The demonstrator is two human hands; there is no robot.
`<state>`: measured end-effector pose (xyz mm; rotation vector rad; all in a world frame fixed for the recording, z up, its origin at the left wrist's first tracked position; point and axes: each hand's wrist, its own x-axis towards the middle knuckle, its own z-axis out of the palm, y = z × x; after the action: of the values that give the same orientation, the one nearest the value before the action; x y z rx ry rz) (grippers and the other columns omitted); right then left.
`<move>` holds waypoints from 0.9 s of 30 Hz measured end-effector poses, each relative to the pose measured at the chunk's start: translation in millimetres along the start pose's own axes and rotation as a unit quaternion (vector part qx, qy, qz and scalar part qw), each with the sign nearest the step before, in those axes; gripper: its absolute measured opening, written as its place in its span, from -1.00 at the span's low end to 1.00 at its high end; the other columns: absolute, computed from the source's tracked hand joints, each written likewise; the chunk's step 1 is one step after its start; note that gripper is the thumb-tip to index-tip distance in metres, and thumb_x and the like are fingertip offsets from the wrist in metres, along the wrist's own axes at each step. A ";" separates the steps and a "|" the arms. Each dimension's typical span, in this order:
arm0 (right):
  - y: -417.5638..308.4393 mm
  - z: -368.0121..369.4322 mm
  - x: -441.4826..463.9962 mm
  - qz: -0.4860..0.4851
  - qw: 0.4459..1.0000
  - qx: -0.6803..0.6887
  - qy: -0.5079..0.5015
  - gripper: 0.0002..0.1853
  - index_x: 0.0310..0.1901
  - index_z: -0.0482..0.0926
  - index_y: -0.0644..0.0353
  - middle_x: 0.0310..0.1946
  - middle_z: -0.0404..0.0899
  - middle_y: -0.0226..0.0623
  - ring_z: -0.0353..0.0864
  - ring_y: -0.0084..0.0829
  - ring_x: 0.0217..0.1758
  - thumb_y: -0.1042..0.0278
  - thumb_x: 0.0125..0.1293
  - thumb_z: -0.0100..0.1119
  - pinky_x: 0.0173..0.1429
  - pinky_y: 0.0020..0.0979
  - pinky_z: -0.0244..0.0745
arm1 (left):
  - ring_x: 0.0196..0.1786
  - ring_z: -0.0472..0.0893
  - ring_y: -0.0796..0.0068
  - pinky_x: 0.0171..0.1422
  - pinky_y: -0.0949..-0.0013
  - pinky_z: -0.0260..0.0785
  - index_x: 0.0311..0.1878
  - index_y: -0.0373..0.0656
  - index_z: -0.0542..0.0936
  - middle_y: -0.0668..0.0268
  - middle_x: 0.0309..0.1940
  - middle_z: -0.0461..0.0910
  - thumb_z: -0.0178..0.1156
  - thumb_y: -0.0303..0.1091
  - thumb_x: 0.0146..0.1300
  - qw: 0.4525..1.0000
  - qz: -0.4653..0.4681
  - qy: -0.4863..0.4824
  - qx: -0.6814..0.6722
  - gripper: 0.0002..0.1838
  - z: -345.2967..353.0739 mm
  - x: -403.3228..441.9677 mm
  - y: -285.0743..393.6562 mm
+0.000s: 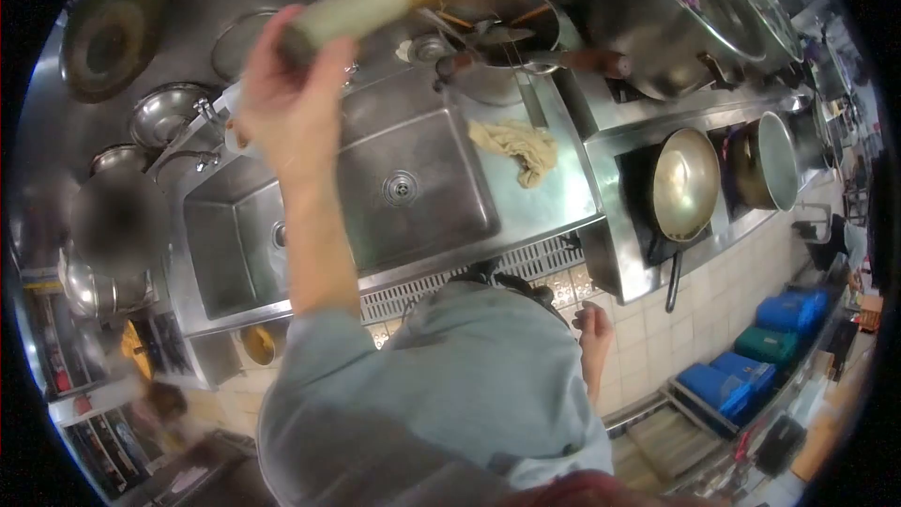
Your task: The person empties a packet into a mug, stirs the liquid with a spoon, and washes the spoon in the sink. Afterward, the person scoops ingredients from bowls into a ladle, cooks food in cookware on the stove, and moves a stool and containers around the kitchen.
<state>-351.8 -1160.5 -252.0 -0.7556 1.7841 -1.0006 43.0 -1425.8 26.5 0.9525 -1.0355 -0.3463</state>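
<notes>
My left hand (pixel 298 84) is raised over the sink, its fingers closed round the end of what looks like a bamboo wok brush (pixel 361 11). The brush has a pale handle and a brown, splayed far end that points up and right, blurred by motion. Below my left forearm lies the steel sink (pixel 366 216) with its drain (pixel 401 188). My right hand (pixel 593 327) hangs low by my side, fingers curled, with nothing visible in it. A crumpled tan cloth (pixel 521 145) lies on the steel counter right of the basin.
A wok (pixel 507 28) with utensils stands behind the cloth. Large stockpots (pixel 671 38) fill the back right. A frying pan (pixel 685 183) sits on the stove, its handle jutting over the floor. Taps (pixel 202 160) and metal bowls (pixel 169 113) are left. Blue bins (pixel 718 385) stand lower right.
</notes>
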 end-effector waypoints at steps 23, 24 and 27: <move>-35.6 18.3 52.0 -0.097 0.991 -0.078 -0.041 -0.72 0.07 0.61 0.41 -0.27 0.66 -0.24 0.63 -0.54 -0.24 0.36 0.56 0.08 -0.13 -0.50 0.58 | 0.07 0.67 -0.05 0.18 0.04 0.52 0.19 -0.18 0.57 0.02 0.05 0.67 0.43 -0.10 0.07 0.730 -0.294 -0.511 0.346 -0.38 -91.5 -238.2 -225.3; -53.3 17.3 55.5 -0.111 0.988 -0.096 -0.043 -0.73 0.07 0.60 0.42 -0.27 0.66 -0.25 0.63 -0.53 -0.24 0.38 0.55 0.08 -0.13 -0.49 0.59 | 0.09 0.67 -0.02 0.20 0.07 0.52 0.20 -0.19 0.58 0.01 0.08 0.66 0.44 -0.09 0.12 0.760 -0.233 -0.530 0.296 -0.39 -89.0 -253.0 -239.7; -103.2 17.0 69.4 -0.137 0.983 -0.114 -0.043 -0.72 0.10 0.58 0.41 -0.24 0.66 -0.31 0.61 -0.57 -0.22 0.38 0.56 0.07 -0.08 -0.51 0.58 | 0.17 0.64 0.03 0.24 0.15 0.49 0.26 -0.20 0.57 -0.01 0.18 0.61 0.38 -0.07 0.28 0.767 -0.246 -0.582 0.111 -0.43 -65.9 -269.0 -257.8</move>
<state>-355.6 -1272.3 -195.1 -1.1967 1.7691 -0.9315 9.3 -1364.8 -345.4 1.2260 -1.9712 -1.4092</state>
